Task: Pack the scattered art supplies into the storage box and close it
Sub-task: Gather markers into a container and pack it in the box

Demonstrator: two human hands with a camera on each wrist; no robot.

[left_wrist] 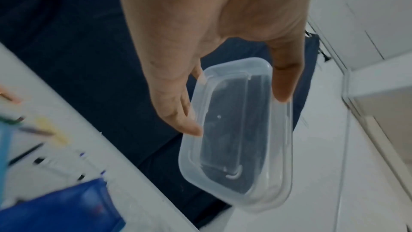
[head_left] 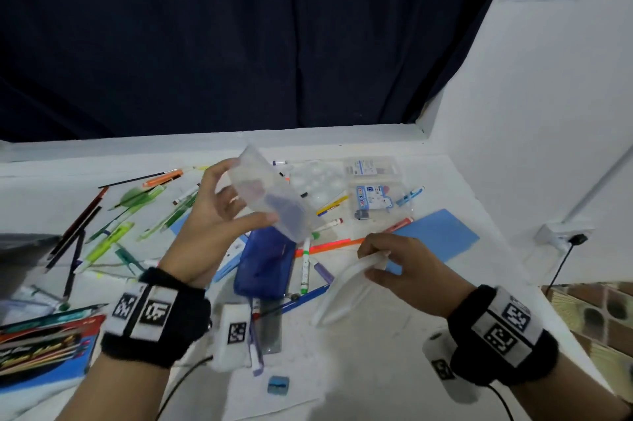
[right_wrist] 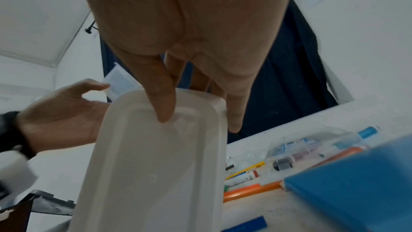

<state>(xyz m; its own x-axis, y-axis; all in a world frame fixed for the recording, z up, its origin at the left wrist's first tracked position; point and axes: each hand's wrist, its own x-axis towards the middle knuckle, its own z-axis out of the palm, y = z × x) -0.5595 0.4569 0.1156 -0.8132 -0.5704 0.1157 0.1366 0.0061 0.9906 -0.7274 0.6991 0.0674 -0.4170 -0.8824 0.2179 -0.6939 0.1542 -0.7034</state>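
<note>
My left hand (head_left: 219, 215) holds the clear plastic storage box (head_left: 270, 194) up above the table, tilted, with thumb and fingers on its long sides. In the left wrist view the box (left_wrist: 236, 138) shows empty, the left hand (left_wrist: 223, 77) gripping it near one end. My right hand (head_left: 397, 263) pinches one end of the translucent white lid (head_left: 346, 290), low over the table at the right. The lid (right_wrist: 156, 165) fills the right wrist view, thumb on top and the right hand (right_wrist: 189, 94) curled round its edge. Box and lid are apart.
Pencils, markers and green pens (head_left: 137, 215) lie scattered across the white table (head_left: 376, 369). A blue pencil case (head_left: 267, 266), a blue card (head_left: 442, 235), a clear marker pack (head_left: 373, 191), a palette (head_left: 315, 177), a colour-pencil box (head_left: 44, 345) and a sharpener (head_left: 278, 385) lie around.
</note>
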